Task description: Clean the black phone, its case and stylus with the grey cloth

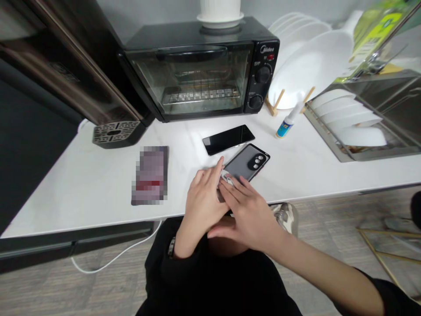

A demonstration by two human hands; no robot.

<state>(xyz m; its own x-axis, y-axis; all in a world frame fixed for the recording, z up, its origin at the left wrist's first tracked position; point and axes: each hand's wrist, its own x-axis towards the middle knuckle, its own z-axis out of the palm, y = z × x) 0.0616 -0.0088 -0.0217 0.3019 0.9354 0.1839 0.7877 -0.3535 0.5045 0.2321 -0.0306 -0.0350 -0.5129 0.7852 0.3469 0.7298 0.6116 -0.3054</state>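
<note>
A phone case (241, 163) with a black rim, a smoky see-through back and a camera cutout lies slanted near the counter's front edge. My left hand (204, 195) grips its lower left end, fingers toward the far side and thumb on the near side. A small white ring holder (226, 177) sits on the case's back. My right hand (248, 208) lays its outstretched fingers against this ring holder, thumb spread away. The hands cover the case's lower end. Just behind the case rests a black phone (228, 139), screen up.
Left on the counter (98, 188) lies a blurred-out flat item (151, 175). A small bottle (288, 122) stands right, before racked white plates (302, 66). Behind are a toaster oven (204, 79) and a dispenser's drip tray (115, 133). A sink (345, 153) holds bowls.
</note>
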